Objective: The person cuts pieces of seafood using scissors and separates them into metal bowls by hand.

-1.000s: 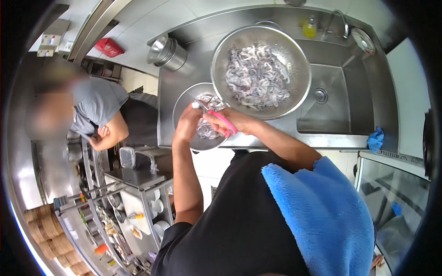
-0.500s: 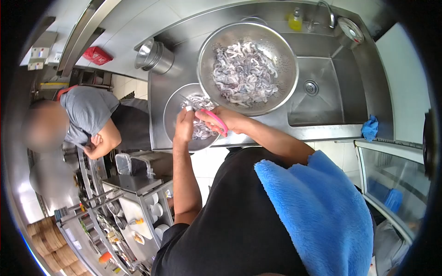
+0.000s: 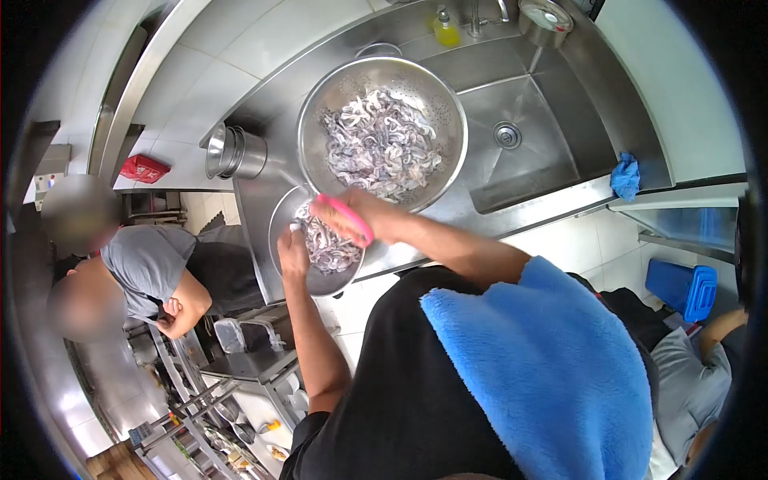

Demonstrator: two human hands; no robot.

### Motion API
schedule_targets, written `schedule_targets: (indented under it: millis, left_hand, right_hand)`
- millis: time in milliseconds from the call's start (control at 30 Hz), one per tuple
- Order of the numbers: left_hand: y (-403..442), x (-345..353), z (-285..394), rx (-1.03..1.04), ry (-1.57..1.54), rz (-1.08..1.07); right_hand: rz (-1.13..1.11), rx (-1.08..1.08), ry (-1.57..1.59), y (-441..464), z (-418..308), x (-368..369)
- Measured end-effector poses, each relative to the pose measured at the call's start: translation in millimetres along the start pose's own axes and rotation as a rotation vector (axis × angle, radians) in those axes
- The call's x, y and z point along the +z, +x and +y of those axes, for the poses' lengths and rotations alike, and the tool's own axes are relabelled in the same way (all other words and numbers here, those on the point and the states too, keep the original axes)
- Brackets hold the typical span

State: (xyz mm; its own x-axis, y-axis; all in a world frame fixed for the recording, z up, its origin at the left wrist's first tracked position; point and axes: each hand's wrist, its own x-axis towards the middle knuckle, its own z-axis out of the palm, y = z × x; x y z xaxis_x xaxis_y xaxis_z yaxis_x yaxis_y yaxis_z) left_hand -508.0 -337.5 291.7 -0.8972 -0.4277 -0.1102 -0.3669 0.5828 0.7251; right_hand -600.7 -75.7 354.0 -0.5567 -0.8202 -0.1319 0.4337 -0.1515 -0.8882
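My right hand point(image 3: 370, 214) is closed round the pink handles of a pair of scissors point(image 3: 349, 214), whose blades point up and left over the smaller bowl. My left hand point(image 3: 294, 254) pinches a small whitish piece point(image 3: 295, 227), apparently squid, at that bowl's left side. Inside the steel bowl point(image 3: 324, 285) lie greyish-white squid pieces point(image 3: 334, 254). Just beyond my right hand stands a large perforated colander point(image 3: 442, 94), holding a heap of squid strips or tentacles point(image 3: 380, 144). My right wrist passes in front of the colander's near rim.
A sink point(image 3: 552, 152) lies to the right, with a blue cloth point(image 3: 625, 176) on its front edge. Soap bottle point(image 3: 446, 30) and tap point(image 3: 475, 24) stand behind. Stacked steel pots point(image 3: 244, 152) are at left. A person in grey point(image 3: 148, 260) stands left; another person point(image 3: 692, 384) is lower right.
The view has shifted, so the counter and colander appear farther left. The scissors have swung, with their blades now up and left, clear of the piece in my left hand.
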Motion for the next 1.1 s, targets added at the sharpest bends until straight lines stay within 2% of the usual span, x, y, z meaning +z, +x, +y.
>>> schedule_targets:
  millis: [67,133,167,267,467,533,600,633,733,800,833,867,900,933,967,1000,1067,1100]
  left_hand:
    - [3,-1,-17,-0.031,0.189,-0.015]
    - [8,6,-25,-0.004,0.405,0.004]
    - [13,7,-43,-0.075,0.305,-0.095]
    - [2,19,-49,-0.023,0.443,-0.157]
    - [-50,45,-76,0.068,0.396,-0.11]
    - [-71,49,-68,0.076,0.364,0.014]
    - [-88,48,-52,0.062,0.332,0.129]
    - [-95,47,-45,0.045,0.315,0.178]
    - [-116,48,-23,0.031,0.247,0.298]
    - [-132,50,-31,0.015,0.245,0.411]
    - [-140,55,-40,-0.059,0.226,0.4]
    - [-147,60,-45,-0.139,0.203,0.404]
    - [-157,58,-37,-0.174,0.234,0.44]
    - [-165,56,-31,-0.215,0.259,0.466]
    - [-174,58,-32,-0.221,0.235,0.51]
    - [-183,59,-35,-0.216,0.215,0.547]
    - [-200,62,-40,-0.273,0.151,0.592]
    - [-207,61,-42,-0.281,0.125,0.596]
  right_hand:
    - [0.048,0.023,0.056,-2,-21,-18]
    - [0.02,0.038,-0.119,3,-15,-46]
    - [-0.006,0.043,-0.217,4,-12,-56]
    - [0.109,0.142,-0.541,-3,-3,-70]
    - [0.32,0.107,-0.842,8,25,-120]
    - [0.373,0.15,-0.913,19,7,-125]
    - [0.4,0.024,-0.946,47,11,-138]
    - [0.429,0.028,-0.958,64,15,-142]
    - [0.575,-0.198,-1.293,126,34,-156]
    - [0.619,-0.443,-1.331,171,76,-192]
    - [0.571,-0.282,-1.455,162,57,-167]
    - [0.468,-0.237,-1.267,165,59,-169]
    - [0.375,-0.031,-0.819,188,83,-198]
    - [0.469,-0.143,-1.535,181,71,-182]
    - [0.451,-0.221,-1.66,189,84,-205]
    - [0.47,-0.303,-1.657,186,83,-208]
    - [0.458,-0.031,-1.807,166,59,-172]
    - [0.448,-0.031,-1.816,161,56,-167]
